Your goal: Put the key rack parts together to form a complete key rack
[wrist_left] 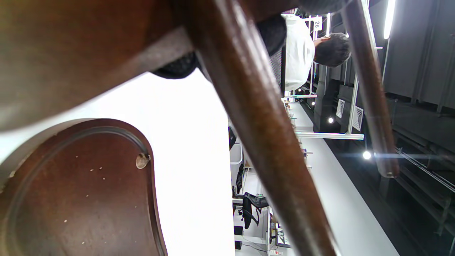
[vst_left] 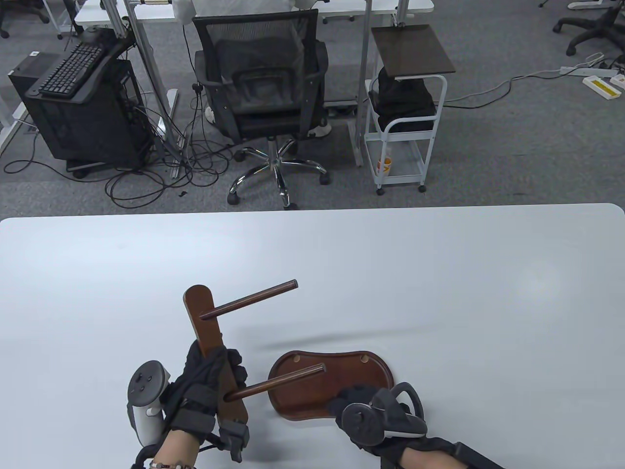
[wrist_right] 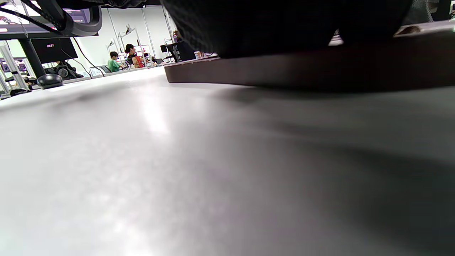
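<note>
We see the left grip (vst_left: 207,378) clasping the upright board (vst_left: 211,337) with two pegs, the right grip (vst_left: 364,400) pressing the base (vst_left: 337,378) – near the bench's (vst_left: 439,293) front edge – fingers hidden.

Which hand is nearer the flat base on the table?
Right. The right hand rests on the base at its near edge; the left hand holds the upright beside it, off the base.

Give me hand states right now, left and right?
Left hand: grips the upright board with two pegs, lifted.
Right hand: rests on the near edge of the base tray; whether its fingers grip cannot be told.
</note>
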{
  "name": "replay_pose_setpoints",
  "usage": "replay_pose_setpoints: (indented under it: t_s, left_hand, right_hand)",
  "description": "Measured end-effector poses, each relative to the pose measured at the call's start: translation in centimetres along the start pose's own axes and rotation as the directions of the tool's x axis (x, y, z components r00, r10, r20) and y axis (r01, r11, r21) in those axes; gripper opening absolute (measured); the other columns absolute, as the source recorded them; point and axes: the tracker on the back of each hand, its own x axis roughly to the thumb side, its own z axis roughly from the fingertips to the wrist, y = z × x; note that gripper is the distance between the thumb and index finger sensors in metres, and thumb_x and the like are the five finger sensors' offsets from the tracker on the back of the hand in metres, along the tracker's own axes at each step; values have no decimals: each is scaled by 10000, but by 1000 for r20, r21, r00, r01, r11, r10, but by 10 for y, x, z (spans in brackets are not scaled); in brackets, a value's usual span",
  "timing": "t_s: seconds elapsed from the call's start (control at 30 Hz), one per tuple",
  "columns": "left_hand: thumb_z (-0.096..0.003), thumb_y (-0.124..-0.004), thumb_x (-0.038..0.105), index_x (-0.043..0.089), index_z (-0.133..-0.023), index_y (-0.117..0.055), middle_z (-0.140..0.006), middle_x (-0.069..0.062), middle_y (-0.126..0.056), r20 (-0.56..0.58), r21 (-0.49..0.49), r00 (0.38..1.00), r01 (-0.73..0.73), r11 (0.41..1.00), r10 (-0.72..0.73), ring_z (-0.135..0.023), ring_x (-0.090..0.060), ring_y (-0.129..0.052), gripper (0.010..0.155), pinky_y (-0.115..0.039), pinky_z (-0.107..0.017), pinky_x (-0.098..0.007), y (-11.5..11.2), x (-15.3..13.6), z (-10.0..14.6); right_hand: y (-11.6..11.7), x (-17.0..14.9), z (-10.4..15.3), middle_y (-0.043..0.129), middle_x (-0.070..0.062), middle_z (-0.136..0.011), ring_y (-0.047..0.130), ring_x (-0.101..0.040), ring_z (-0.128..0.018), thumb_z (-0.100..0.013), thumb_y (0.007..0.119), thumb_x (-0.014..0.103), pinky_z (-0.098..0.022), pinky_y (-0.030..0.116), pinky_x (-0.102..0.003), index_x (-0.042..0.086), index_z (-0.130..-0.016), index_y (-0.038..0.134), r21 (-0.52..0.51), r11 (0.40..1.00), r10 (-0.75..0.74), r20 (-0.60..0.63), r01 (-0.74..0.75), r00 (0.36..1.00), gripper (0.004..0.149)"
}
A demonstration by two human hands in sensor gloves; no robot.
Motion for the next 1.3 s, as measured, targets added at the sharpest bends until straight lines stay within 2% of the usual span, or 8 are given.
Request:
replay_pose_setpoints:
  t_s: [0.23, 0.37, 0.6, 0.77, 0.83, 1.03, 1.17, 1.3]
  left_hand:
    - [-619, -596, 442, 223, -1113, -329, -937, 30, -790, -30, 1, 1000, -9, 1000, 9, -696, -170, -968, 603, -875, -526, -430, -1, -4, -1]
    - [-621, -590, 439, 220, -1115, -319, -944, 27, -782, -41, 1, 999, -12, 1000, 12, -705, -171, -964, 605, -873, -531, -432, -1, -6, -1]
    - [-620, -579, 402, 236, -1126, -187, -1044, 2, -699, -44, -13, 999, -27, 1000, 26, -827, -218, -916, 661, -839, -617, -458, -6, -10, -3]
    - [-617, -578, 397, 210, -1105, -86, -1091, 15, -625, -28, -44, 998, -66, 997, 64, -909, -223, -874, 718, -811, -669, -462, -16, -15, -6]
    - [-616, -579, 402, 203, -1097, -59, -1112, 17, -582, -28, -74, 996, -85, 994, 84, -933, -227, -857, 736, -803, -682, -462, -22, -16, -6]
    - [-616, -578, 407, 207, -1061, 35, -1156, 7, -455, -33, -176, 989, -150, 973, 147, -998, -254, -783, 783, -751, -726, -475, -48, -20, -4]
    - [-618, -575, 400, 216, -1019, 116, -1168, 14, -373, -28, -221, 986, -166, 961, 164, -1038, -263, -724, 820, -669, -764, -500, -64, -20, -1]
    - [-618, -575, 399, 201, -998, 148, -1167, 23, -352, -33, -246, 984, -179, 953, 176, -1061, -256, -706, 840, -637, -772, -508, -76, -19, 0]
  right_hand:
    - [-2, -9, 3, 794, -152, -912, 768, -384, -731, -560, 718, 312, -601, 662, -596, 178, -945, 751, -4, 994, -112, -1, 112, 994, 410]
    - [-4, -14, 6, 806, -149, -931, 777, -401, -756, -551, 722, 314, -592, 668, -613, 170, -941, 767, -42, 981, -189, 14, 190, 982, 418]
    - [-9, -19, 10, 752, -155, -1017, 767, -421, -836, -545, 720, 323, -575, 684, -631, 160, -996, 708, -115, 944, -304, 65, 309, 951, 479]
    - [-20, -12, 12, 558, -133, -1142, 727, -422, -891, -543, 722, 356, -588, 676, -633, 177, -1086, 517, -202, 926, -285, 172, 318, 943, 606]
    - [-24, -8, 12, 420, -92, -1188, 664, -435, -941, -541, 724, 390, -605, 651, -645, 210, -1110, 388, -219, 927, -263, 198, 304, 944, 685]
    - [-33, 7, 11, 94, -15, -1181, 478, -469, -1033, -525, 732, 470, -639, 580, -681, 274, -1083, 139, -273, 940, -135, 250, 204, 959, 838]
    - [-37, 11, 7, 82, -25, -1178, 458, -527, -1027, -512, 745, 502, -639, 569, -698, 270, -1088, 130, -264, 951, -101, 223, 159, 970, 873]
    - [-38, 11, 6, 81, -28, -1180, 444, -505, -1043, -498, 763, 516, -637, 561, -710, 273, -1095, 151, -276, 951, -86, 197, 139, 977, 889]
